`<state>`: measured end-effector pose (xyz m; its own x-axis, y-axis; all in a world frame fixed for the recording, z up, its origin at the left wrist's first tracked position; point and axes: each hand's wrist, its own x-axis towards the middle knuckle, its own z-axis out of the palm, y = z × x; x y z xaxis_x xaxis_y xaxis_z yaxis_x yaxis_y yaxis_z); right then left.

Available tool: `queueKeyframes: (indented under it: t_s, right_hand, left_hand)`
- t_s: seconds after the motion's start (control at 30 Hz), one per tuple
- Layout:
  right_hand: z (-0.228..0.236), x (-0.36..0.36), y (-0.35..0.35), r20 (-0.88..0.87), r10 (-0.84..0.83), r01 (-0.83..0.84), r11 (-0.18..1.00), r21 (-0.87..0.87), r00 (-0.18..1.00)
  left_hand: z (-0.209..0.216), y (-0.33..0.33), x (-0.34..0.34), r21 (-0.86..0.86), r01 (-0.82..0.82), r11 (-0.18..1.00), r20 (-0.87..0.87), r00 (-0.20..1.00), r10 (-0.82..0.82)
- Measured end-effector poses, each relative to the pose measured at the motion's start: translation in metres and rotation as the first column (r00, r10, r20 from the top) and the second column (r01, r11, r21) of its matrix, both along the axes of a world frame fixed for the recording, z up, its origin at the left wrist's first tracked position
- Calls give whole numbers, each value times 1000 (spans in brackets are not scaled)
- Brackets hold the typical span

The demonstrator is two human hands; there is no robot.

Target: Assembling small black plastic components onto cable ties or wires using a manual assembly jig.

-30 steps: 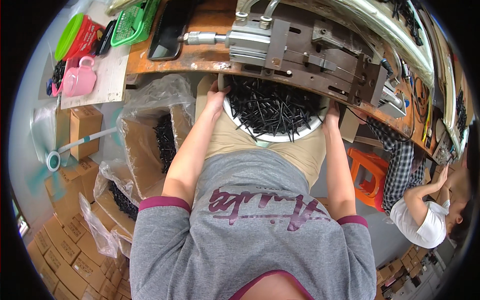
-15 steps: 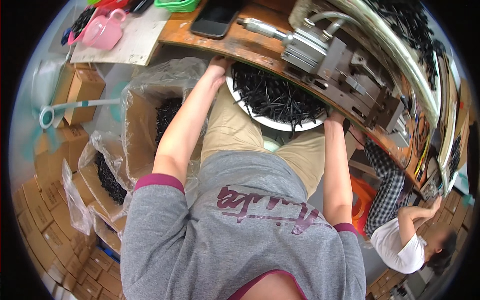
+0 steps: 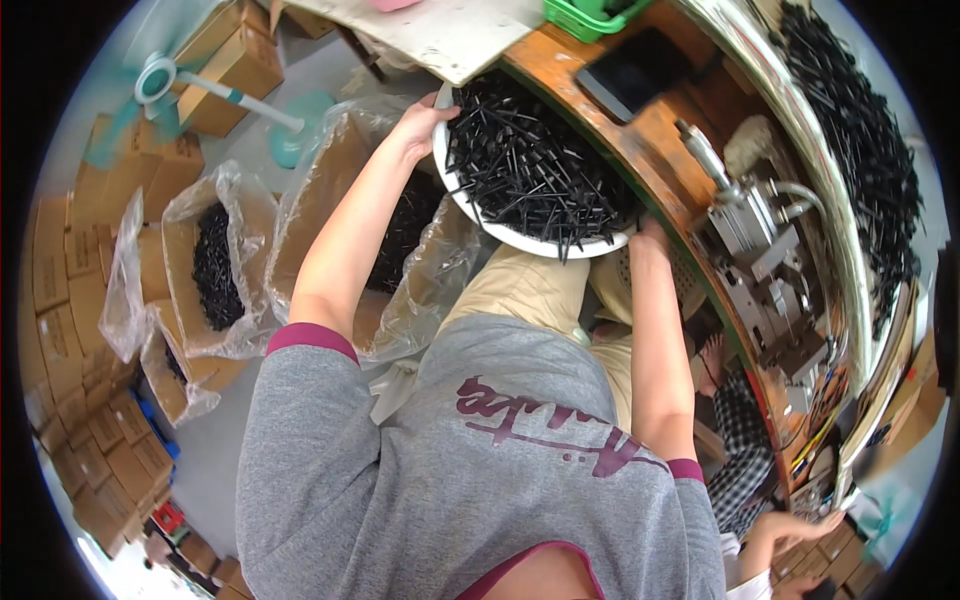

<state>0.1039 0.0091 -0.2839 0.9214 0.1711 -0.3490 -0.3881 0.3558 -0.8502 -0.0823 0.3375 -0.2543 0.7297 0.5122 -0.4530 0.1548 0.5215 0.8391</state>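
A round white basin [image 3: 515, 240], heaped with thin black plastic pieces [image 3: 535, 165], is held above my lap beside the workbench. My left hand [image 3: 424, 126] grips its left rim, with the thumb on top. On the opposite side my right hand [image 3: 649, 240] is closed at the rim, close to the bench edge, its fingertips partly hidden. Just left of the basin stands a plastic-lined cardboard box [image 3: 325, 225] with more black pieces inside. My left forearm passes over this box.
The wooden bench [image 3: 560, 60] carries a phone [image 3: 635, 75], a green basket [image 3: 590, 18] and a metal clamping fixture [image 3: 755, 260]. Another lined box [image 3: 215, 270] and a fan [image 3: 155, 80] stand left. A co-worker's arm [image 3: 775, 540] shows at lower right.
My body and view have turned left. Both hands have brought the basin further out from under the bench edge, nearer the lined boxes, and more of its contents shows.
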Motion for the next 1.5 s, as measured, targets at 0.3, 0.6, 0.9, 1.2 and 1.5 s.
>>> queueKeyframes:
  t_s: [0.3, 0.6, 0.9, 1.2, 1.5]
  right_hand:
    - [-23, -78, 62, -235, 86, -109, 990, -87, 968]
    - [36, -158, 112, -159, 537, -558, 817, -143, 828]
    - [64, -210, 196, -426, 749, -859, 403, -317, 508]
    - [48, -250, 196, -256, 886, -922, 378, -88, 387]
    - [62, -149, 42, -193, 794, -792, 485, -369, 576]
  left_hand:
    - [0, 27, -163, -71, -220, 973, 23, 975, 222]
    - [-25, -17, -332, -191, -441, 877, -59, 897, 438]
    - [-41, -121, -319, 775, -432, 462, -85, 652, 753]
    - [-48, -86, -247, 754, 143, 641, -566, 637, 523]
    - [42, 97, -292, 565, -25, 825, -605, 667, 435]
